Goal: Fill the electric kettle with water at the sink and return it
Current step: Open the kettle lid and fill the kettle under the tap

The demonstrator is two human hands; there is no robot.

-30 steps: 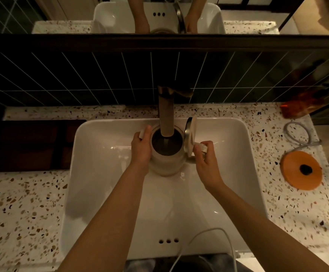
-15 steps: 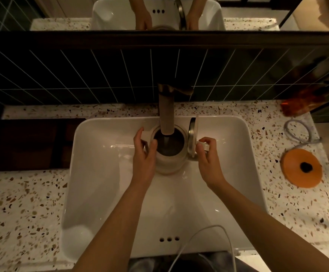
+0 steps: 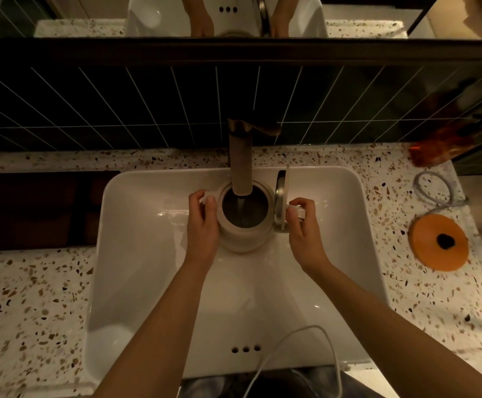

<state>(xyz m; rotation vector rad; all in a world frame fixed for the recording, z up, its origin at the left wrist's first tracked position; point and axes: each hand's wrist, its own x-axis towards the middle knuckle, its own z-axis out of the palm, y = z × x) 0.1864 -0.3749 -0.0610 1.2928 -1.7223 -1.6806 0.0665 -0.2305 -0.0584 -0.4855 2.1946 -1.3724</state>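
Note:
A white electric kettle (image 3: 244, 235) stands upright in the white sink basin (image 3: 148, 254), right under the brown faucet spout (image 3: 240, 165). Its lid (image 3: 281, 201) is flipped open to the right. A thin stream of water runs from the spout into the dark kettle opening. My left hand (image 3: 204, 225) wraps the kettle's left side by the spout lip. My right hand (image 3: 303, 225) grips the kettle handle on the right, below the lid.
The orange round kettle base (image 3: 439, 242) with a dark centre sits on the terrazzo counter (image 3: 33, 311) right of the sink, its grey cord (image 3: 432, 186) coiled behind it. A white cable (image 3: 306, 334) hangs near the sink's front edge. Dark tiled wall and a mirror are behind.
My left hand opened briefly beside the kettle, then closed around its left side again. The kettle stays under the faucet, and my right hand has kept its grip on the handle.

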